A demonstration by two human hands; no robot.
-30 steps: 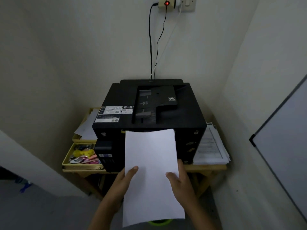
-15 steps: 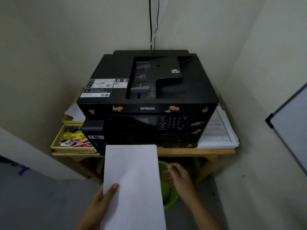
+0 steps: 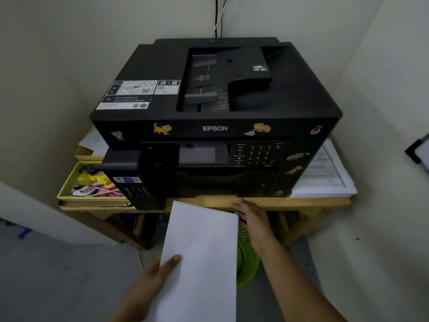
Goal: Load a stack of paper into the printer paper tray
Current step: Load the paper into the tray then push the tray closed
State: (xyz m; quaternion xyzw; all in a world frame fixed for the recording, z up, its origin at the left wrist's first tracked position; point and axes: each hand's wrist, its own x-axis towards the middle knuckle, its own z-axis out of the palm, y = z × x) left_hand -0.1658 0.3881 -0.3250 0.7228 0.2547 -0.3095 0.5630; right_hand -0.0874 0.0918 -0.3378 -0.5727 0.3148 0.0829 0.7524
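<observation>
Fingers [image 3: 173,260] of left hand [image 3: 148,282] pinch flat white paper [image 3: 199,256].

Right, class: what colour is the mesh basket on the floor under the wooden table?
Bright green mesh basket, seen in the head view.

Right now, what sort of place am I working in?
Likely a small home-office corner: an Epson printer on a wooden table against bare walls, a tray of stationery beside it, printed papers stacked at its right.

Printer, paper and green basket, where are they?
printer [image 3: 216,129], head view, front logo strip.
paper [image 3: 202,252], head view, middle of top sheet.
green basket [image 3: 248,259], head view, mesh wall.
</observation>
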